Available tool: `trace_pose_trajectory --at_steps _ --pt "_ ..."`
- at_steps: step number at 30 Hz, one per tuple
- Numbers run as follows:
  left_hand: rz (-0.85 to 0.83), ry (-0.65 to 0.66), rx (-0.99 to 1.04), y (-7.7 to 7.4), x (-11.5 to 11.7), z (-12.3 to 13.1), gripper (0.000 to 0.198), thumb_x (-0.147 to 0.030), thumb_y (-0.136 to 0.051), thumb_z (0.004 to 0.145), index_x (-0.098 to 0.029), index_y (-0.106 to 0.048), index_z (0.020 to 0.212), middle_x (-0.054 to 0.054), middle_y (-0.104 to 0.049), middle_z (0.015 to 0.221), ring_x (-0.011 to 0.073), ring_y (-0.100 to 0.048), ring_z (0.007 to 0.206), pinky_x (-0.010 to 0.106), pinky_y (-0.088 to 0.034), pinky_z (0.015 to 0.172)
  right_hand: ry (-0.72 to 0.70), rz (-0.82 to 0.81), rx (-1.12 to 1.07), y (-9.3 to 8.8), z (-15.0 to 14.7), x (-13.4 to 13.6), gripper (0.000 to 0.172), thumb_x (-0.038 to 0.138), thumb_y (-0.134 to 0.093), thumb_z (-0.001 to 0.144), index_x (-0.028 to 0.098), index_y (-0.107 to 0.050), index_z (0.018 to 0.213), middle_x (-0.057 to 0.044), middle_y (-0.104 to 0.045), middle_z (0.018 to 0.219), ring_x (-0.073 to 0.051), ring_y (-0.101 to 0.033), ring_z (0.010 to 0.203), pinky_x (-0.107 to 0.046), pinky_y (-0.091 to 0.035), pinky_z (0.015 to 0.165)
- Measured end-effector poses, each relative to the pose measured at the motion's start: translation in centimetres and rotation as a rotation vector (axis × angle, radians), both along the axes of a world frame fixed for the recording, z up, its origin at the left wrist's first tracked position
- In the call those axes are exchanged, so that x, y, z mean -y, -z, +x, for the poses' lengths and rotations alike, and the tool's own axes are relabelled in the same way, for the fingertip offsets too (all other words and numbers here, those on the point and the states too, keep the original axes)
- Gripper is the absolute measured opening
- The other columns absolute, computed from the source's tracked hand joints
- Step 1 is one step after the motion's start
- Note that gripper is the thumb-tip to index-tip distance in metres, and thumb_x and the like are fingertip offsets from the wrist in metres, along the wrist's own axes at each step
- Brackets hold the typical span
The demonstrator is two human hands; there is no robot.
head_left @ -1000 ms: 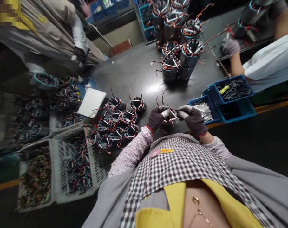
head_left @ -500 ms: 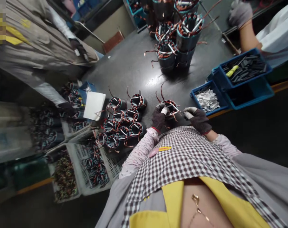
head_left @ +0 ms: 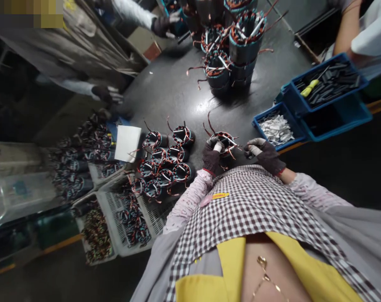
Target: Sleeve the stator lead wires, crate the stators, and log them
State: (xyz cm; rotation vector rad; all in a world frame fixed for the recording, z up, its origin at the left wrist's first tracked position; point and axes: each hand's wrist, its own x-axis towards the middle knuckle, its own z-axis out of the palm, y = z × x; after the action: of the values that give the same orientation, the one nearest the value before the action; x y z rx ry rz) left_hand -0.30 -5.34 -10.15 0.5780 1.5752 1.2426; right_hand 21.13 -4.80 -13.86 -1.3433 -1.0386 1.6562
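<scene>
A wire-wound motor stator point(head_left: 230, 141), with orange windings, white sleeves and loose leads round its top, stands on the dark table close to my body. My left hand point(head_left: 211, 156), in a dark glove with pale fingertips, is closed on the stator's left rim. To the right of the stator, my right hand point(head_left: 266, 156), gloved alike, has its fingers pinched together near a lead end. Whether that lead or something small is between these fingertips I cannot make out. Several similar stators point(head_left: 181, 172) stand grouped to the left of my left hand.
Stacked stators point(head_left: 245, 52) rise at the table's far side. Blue bins hold white pieces point(head_left: 277, 129) and black tubes point(head_left: 330, 82) on the right. A white pad point(head_left: 127, 143) and crates point(head_left: 124, 249) are at left. Co-workers' hands show at left point(head_left: 107, 94) and top point(head_left: 167, 25).
The co-worker at left has moved one gloved hand toward the far stacks and shifted the other. My hands stay nearly in place, with the right fingers slightly more curled. The view has shifted slightly.
</scene>
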Motion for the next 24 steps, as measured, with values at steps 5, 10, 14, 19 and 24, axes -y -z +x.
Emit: trace_pose_trajectory --at_steps 5,10,14,19,24 --pt "0.061 0.024 -0.007 1.0 0.2 -0.1 0.017 -0.024 -0.089 0.088 -0.022 -0.079 0.102 0.005 -0.084 0.111 0.0231 -0.078 0.103 0.043 -0.067 0.102 0.055 0.017 -0.011 0.1 -1.8 0.3 0.055 0.071 -0.088 0.078 0.028 -0.062 0.1 0.0 -0.073 0.087 -0.018 -0.07 0.071 -0.035 -0.064 0.068" --pt "0.085 0.013 0.026 1.5 0.1 -0.3 0.019 -0.025 -0.09 0.089 -0.023 -0.08 0.105 0.007 -0.084 0.115 0.0266 -0.078 0.108 0.048 -0.065 0.106 -0.005 0.022 0.026 -0.6 -2.6 0.0 0.046 0.067 -0.083 0.086 0.028 -0.062 0.1 -0.001 -0.076 0.09 -0.019 -0.071 0.076 -0.034 -0.064 0.072" --pt "0.084 0.033 0.059 1.6 -0.1 -0.4 0.019 -0.025 -0.094 0.089 -0.022 -0.081 0.103 0.008 -0.084 0.114 0.0305 -0.077 0.122 0.053 -0.061 0.116 -0.178 0.098 0.185 -2.3 -1.5 -1.7 0.031 0.053 -0.081 0.094 0.025 -0.067 0.097 -0.003 -0.077 0.09 -0.019 -0.072 0.079 -0.033 -0.065 0.075" --pt "0.091 0.046 0.064 1.5 -0.2 -0.4 0.019 -0.026 -0.096 0.087 -0.022 -0.081 0.098 0.008 -0.082 0.111 0.0311 -0.078 0.119 0.053 -0.06 0.117 -0.495 -0.098 0.153 -4.3 -0.3 -4.4 0.036 0.051 -0.081 0.102 0.018 -0.071 0.093 -0.006 -0.076 0.076 -0.016 -0.069 0.064 -0.027 -0.06 0.059" --pt "0.134 0.06 0.049 1.6 -0.1 -0.5 0.017 -0.025 -0.095 0.087 -0.023 -0.082 0.099 0.006 -0.083 0.11 0.028 -0.078 0.114 0.051 -0.061 0.116 -0.715 -0.161 0.129 -4.5 -0.3 -7.2 0.044 0.057 -0.088 0.096 0.015 -0.077 0.095 -0.008 -0.079 0.078 -0.016 -0.069 0.057 -0.027 -0.059 0.052"
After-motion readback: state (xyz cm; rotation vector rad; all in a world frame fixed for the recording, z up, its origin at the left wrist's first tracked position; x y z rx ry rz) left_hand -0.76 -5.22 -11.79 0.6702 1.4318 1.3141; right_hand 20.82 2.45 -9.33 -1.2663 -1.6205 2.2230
